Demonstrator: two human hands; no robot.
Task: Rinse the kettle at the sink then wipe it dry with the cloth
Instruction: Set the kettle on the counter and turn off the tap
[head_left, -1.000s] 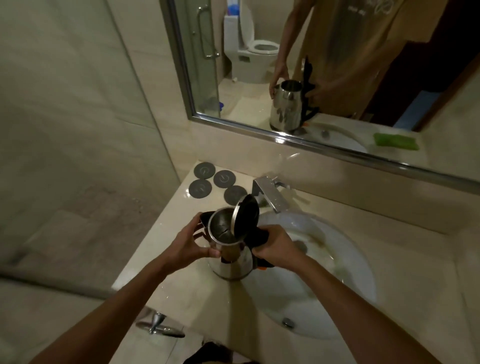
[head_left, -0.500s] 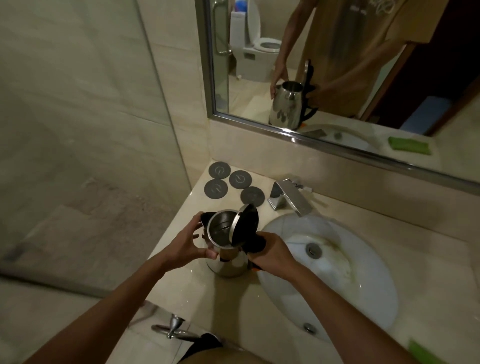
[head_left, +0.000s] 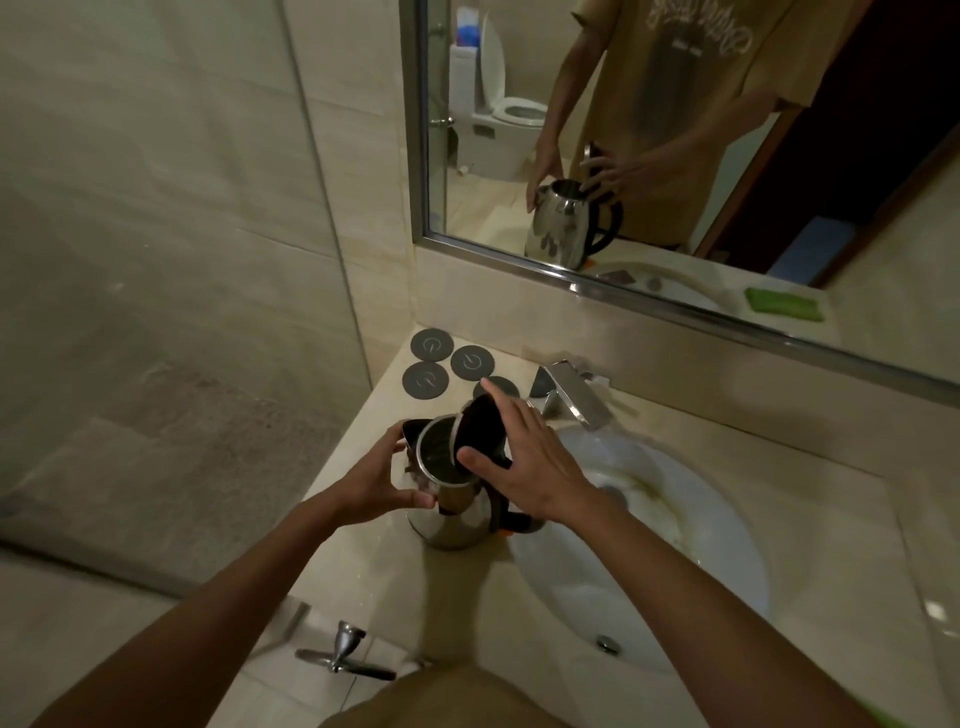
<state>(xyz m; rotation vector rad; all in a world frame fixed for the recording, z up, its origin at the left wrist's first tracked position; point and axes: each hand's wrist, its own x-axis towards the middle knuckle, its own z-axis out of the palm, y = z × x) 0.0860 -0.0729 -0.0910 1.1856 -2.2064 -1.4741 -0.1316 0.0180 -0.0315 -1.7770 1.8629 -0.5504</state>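
Note:
A steel kettle (head_left: 454, 517) with a black handle stands on the counter just left of the white sink (head_left: 691, 561). Its black lid (head_left: 480, 428) is raised. My left hand (head_left: 376, 480) grips the kettle's body near the spout. My right hand (head_left: 524, 465) lies over the raised lid with straight fingers, the thumb at the rim. The chrome tap (head_left: 571, 392) is behind the basin. A green cloth (head_left: 784, 306) shows only in the mirror, reflected on the counter to the right.
Several dark round coasters (head_left: 452, 364) lie at the counter's back left. A glass shower wall (head_left: 156, 260) rises on the left, with a metal handle (head_left: 340, 654) below the counter edge. The mirror (head_left: 675, 130) hangs above the counter.
My right hand has left the kettle's handle and moved up onto the raised lid with fingers straightened. The view has shifted left and down.

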